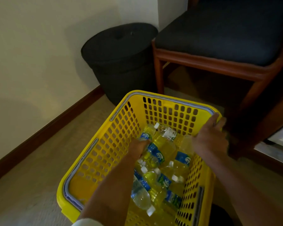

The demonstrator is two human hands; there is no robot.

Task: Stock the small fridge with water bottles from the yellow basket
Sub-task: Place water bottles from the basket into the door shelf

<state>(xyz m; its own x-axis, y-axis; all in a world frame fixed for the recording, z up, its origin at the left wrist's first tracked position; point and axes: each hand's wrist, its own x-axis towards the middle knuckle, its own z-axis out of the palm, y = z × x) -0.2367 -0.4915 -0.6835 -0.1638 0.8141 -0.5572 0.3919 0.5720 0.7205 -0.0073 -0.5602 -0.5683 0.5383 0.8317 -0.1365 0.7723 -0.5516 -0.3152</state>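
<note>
Inside the yellow basket, set on the carpet: a heap of water bottles on their sides, white caps pointing every way. Around most of them, blue labels with a white script, perhaps a brand name, too blurred to read. On one bottle at the far end, a white label instead, its print likewise unreadable.

Left hand down among the bottles, fingertips against one with a blue label; cannot tell whether clamped on it or only touching, the fingers being hidden. Right hand on the basket's far right corner, fingers bent over the rim and gripping it. At the near edge of the view, a pale sleeve.

Along the rim, grey handles folded flat. Just behind the far left corner, a black lidded bin against the wall. Close by the far and right sides, a wooden chair with a dark cushion. To the left, open carpet out to the dark baseboard.
</note>
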